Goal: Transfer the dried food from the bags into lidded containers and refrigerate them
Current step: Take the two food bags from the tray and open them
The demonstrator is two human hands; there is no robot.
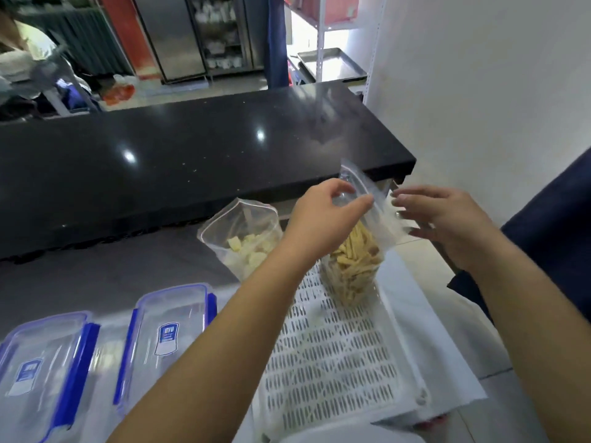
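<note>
A clear zip bag of yellow dried strips (353, 266) stands upright on the white slotted tray (332, 356). My left hand (326, 215) pinches the top edge of this bag between thumb and fingers. My right hand (447, 222) is just to the right of the bag's top, fingers spread and touching or nearly touching the plastic. A second clear bag with pale chunks (246, 241) stands open on the grey counter, left of the first. Two clear containers with blue clip lids (172, 337) (41, 375) lie shut at the near left.
A raised black glossy counter (192, 161) runs across behind the bags. A white wall (479, 91) is on the right. A steel fridge (192, 33) and a shelf with a metal tray (332, 65) stand in the background. A person sits at far left.
</note>
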